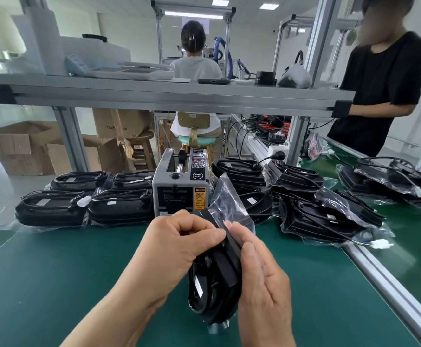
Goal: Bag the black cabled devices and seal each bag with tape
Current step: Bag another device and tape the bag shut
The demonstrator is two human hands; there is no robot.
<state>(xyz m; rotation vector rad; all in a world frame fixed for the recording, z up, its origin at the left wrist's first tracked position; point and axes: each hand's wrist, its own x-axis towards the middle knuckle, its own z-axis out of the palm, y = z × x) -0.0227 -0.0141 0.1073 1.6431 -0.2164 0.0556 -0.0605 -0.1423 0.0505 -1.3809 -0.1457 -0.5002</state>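
A black cabled device (pixel 214 284) stands on end in a clear plastic bag (pixel 229 199) over the green mat. My left hand (pixel 176 249) pinches the bag's upper part against the device's top. My right hand (pixel 259 274) lies along the device's right side, fingers nearly straight, its fingertips at the bag's fold. The bag's loose open end sticks up behind my hands. Directly behind stands the grey automatic tape dispenser (pixel 180 189).
Bagged devices (pixel 84 199) lie in rows at the left; more bagged devices (pixel 312 204) are piled at the right and on the neighbouring bench. An aluminium rail (pixel 389 284) bounds the mat (pixel 54 276) at the right. A person in black (pixel 379 91) stands at the far right.
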